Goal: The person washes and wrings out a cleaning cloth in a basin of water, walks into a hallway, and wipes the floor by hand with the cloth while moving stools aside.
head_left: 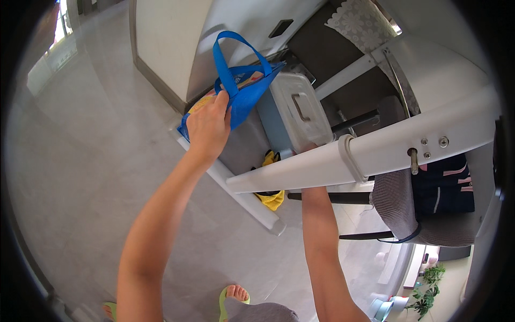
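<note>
My left hand [209,126] grips a blue tote bag [251,96] with printed panels, near the base of its strap handle [225,66]. The bag stands on the floor against the wall, its handle arching upward. To its right is a storage box [277,116] with bluish sides and a clear plastic lid [307,110] that carries a handle. My right arm reaches behind a white table leg [289,173]. Only a little of my right hand [309,147] shows beyond the leg, at the box's near corner; its fingers are hidden.
Yellow-and-black cloth items [271,199] lie on the floor by the white foot bar [249,205]. A chair with a grey ribbed cover [392,197] holds a dark garment [446,185]. A metal bolt [413,161] protrudes from the leg. Green plants [426,296] stand at lower right.
</note>
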`<state>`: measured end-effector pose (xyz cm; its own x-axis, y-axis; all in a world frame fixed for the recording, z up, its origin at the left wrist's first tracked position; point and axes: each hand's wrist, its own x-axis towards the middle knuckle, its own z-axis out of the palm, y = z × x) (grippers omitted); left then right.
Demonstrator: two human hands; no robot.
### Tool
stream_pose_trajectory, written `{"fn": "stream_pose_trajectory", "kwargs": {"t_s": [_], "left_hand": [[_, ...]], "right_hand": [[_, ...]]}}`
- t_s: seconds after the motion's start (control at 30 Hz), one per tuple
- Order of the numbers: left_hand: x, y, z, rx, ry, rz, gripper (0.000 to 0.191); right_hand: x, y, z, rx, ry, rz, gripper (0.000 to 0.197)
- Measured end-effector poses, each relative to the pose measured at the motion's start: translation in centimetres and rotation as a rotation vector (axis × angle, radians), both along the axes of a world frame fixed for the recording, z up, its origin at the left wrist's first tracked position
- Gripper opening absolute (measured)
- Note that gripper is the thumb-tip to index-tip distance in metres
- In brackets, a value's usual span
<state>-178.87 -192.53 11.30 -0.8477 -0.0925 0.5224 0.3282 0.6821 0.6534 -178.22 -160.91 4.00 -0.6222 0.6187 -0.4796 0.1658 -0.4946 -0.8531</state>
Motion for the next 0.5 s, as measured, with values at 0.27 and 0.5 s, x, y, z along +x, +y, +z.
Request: {"fn": "stream_pose_trajectory", "kwargs": {"t_s": [0.27,0.5], "left_hand": [[-1.3,-0.5,-0.1,0.008,-0.039,0.015,0.016],[-1.7,-1.0,-0.8,0.029,-0.016,0.075,0.026]], "right_hand": [[-8.8,-8.0,-0.3,-0.22,0.088,0.465,0.055],[-2.5,-4.0,-2.7,0.618,-0.041,0.813,0.045]]}}
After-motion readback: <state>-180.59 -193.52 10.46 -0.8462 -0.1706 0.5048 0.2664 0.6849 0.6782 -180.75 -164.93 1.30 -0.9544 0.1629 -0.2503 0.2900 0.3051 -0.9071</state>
